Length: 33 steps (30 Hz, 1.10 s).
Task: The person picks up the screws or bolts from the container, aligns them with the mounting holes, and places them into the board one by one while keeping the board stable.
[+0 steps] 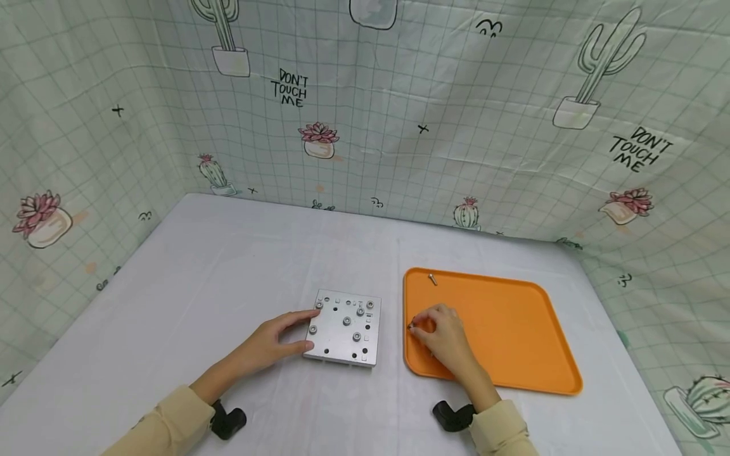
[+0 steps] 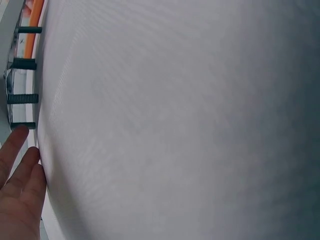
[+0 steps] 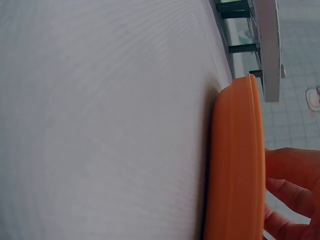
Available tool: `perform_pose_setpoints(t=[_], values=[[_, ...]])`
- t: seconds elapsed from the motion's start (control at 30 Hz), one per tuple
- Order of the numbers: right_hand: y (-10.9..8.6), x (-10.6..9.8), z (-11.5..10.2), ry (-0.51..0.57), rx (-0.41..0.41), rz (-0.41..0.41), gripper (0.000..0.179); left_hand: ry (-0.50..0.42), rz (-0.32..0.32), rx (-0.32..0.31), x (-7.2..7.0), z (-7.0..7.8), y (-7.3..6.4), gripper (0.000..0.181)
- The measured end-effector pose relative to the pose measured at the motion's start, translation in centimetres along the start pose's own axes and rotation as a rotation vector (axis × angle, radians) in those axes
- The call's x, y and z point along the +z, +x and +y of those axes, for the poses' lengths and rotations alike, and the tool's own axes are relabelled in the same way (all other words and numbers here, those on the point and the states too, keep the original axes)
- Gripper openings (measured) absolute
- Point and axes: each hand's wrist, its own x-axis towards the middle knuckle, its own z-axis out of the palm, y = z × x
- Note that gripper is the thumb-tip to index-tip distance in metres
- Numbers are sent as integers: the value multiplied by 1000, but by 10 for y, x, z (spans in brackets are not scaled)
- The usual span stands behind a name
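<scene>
A square silver metal plate (image 1: pixel 342 342) stands on the table, with several socket-head screws (image 1: pixel 346 321) set in its holes. Threaded shanks (image 2: pixel 23 98) stick out beneath it in the left wrist view. My left hand (image 1: pixel 265 342) reaches to the plate's left side, index finger and thumb spread apart and resting on it. Over the left part of an orange tray (image 1: pixel 502 329), my right hand (image 1: pixel 447 339) pinches a small screw (image 1: pixel 410 325) between thumb and index finger; most of it is hidden by the fingertips. Another silver screw (image 1: pixel 433 279) lies near the tray's far left corner.
A white cloth (image 1: pixel 239 253) covers the table. Behind and at both sides hangs a checked curtain (image 1: pixel 365 126) printed with cacti. The tray's raised rim (image 3: pixel 257 150) stands close to the right hand, with the plate a short way to its left.
</scene>
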Motion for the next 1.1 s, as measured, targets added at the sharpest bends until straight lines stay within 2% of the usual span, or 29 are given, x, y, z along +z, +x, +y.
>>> perform_pose_setpoints(t=[0.5, 1.1], values=[[0, 1, -2, -84, -6, 16, 15, 5, 3, -5, 0, 0, 1, 55], [2, 0, -4, -46, -16, 17, 12, 10, 5, -8, 0, 0, 1, 57]])
